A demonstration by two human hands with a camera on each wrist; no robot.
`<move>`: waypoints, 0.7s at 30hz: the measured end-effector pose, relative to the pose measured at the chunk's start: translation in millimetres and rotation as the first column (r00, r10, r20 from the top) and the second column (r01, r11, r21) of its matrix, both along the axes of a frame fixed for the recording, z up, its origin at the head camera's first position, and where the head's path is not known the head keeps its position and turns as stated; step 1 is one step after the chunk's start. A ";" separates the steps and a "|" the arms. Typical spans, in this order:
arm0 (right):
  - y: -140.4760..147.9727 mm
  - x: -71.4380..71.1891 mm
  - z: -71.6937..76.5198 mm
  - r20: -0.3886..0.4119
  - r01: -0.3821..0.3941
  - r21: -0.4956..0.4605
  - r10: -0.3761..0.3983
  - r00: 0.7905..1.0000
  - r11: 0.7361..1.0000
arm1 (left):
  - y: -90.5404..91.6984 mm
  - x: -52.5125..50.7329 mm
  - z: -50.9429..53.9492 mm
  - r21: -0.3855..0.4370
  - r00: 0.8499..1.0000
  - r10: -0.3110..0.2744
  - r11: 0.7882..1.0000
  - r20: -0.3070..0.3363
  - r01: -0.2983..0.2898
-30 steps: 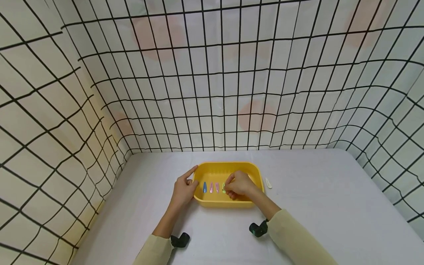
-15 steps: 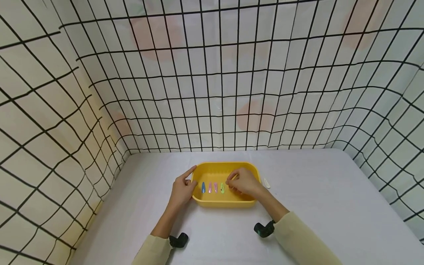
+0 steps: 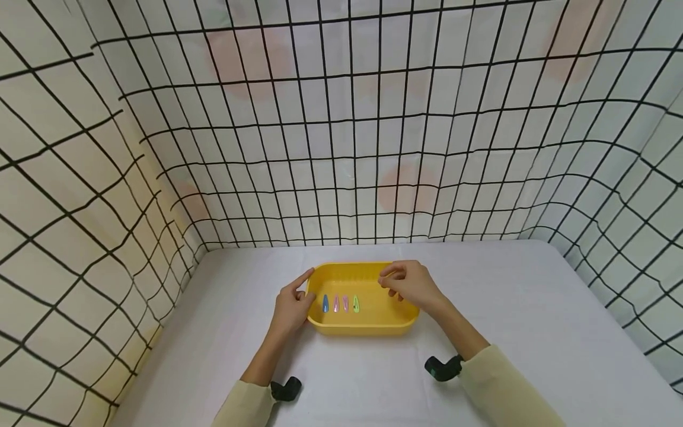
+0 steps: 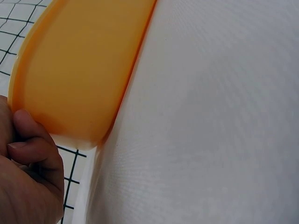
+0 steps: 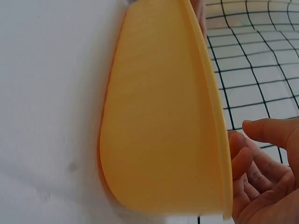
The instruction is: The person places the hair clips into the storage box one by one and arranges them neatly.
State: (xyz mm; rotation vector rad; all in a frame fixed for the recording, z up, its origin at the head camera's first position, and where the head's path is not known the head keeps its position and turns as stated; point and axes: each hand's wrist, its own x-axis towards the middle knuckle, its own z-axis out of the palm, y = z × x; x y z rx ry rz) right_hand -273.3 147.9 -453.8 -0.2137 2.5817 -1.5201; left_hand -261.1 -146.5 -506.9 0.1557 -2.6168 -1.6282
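Note:
A yellow plastic tray (image 3: pixel 363 330) lies on the table. In its left half is a row of snap hair clips: a blue one (image 3: pixel 325 303), two pink ones (image 3: pixel 336 303) and a green one (image 3: pixel 356 303). My left hand (image 3: pixel 290 308) grips the tray's left end, thumb over the rim; the left wrist view shows curled fingers (image 4: pixel 39 149) against its outside. Above the tray's right end is my right hand (image 3: pixel 413 284), holding nothing that I can see. Its thumb and index finger stand apart in the right wrist view.
White cloth (image 3: pixel 363 379) covers the table. A black wire grid (image 3: pixel 341 160) rises along the back and both sides. Each wrist carries a small black camera (image 3: pixel 286 388).
My right hand has risen from the green clip and moved right, fingers loosening. The white clip right of the tray is now out of sight. My left hand stays on the tray.

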 end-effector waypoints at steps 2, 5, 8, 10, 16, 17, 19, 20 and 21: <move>7.1 -0.3 1.8 -0.008 0.006 -0.009 -0.007 1.000 1.000 | -0.7 0.1 0.0 -0.005 1.000 -0.004 1.000 -0.011 0.004; 17.9 0.3 4.3 -0.003 0.026 -0.010 -0.026 1.000 1.000 | -1.6 0.2 -0.1 -0.011 1.000 -0.016 1.000 -0.027 0.016; 28.6 1.5 5.4 0.019 0.054 -0.011 -0.054 0.998 0.998 | -1.9 0.3 -0.2 -0.011 0.999 -0.024 1.000 -0.027 0.024; 35.5 2.5 6.1 0.025 0.062 -0.012 -0.062 0.998 0.998 | -1.9 0.4 0.2 -0.010 0.999 -0.025 1.000 -0.026 0.024; 53.7 5.1 8.0 0.022 0.073 0.014 -0.074 0.997 0.997 | -1.0 0.6 1.4 -0.008 1.000 -0.007 1.000 -0.012 0.007; 56.7 5.6 8.0 0.021 0.079 0.021 -0.079 0.997 0.997 | -1.1 0.6 1.3 -0.010 1.000 -0.008 1.000 -0.014 0.008; 62.6 6.5 7.5 0.020 0.087 0.032 -0.088 0.996 0.996 | -1.2 0.3 0.8 -0.012 1.000 -0.010 1.000 -0.016 0.010; 65.6 6.8 6.8 0.018 0.091 0.037 -0.092 0.996 0.995 | -1.2 0.2 0.6 -0.011 1.000 -0.010 1.000 -0.015 0.010; 68.6 7.1 6.2 0.019 0.095 0.041 -0.096 0.995 0.995 | -1.1 0.1 0.3 -0.009 1.000 -0.010 1.000 -0.014 0.010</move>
